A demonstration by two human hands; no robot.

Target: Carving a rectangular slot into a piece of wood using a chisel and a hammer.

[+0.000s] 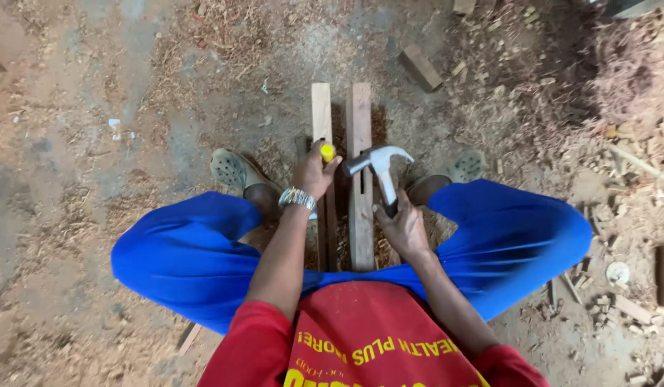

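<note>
Two narrow wooden slats [360, 122] lie side by side on the dirt floor between my feet. My left hand [314, 172] grips a tool with a yellow handle [327, 152] held upright over the left slat [321, 115]; a metal watch sits on that wrist. My right hand [402, 226] is closed around the handle of a steel claw hammer [378, 163], whose head hangs close to the yellow handle's top, just to its right. I am squatting in blue trousers and a red shirt.
Sawdust and wood shavings cover the ground. A loose wood block [420, 67] lies beyond the slats to the right. Several offcuts and scraps [633, 308] are scattered at the right. My shoes [230, 170] flank the slats.
</note>
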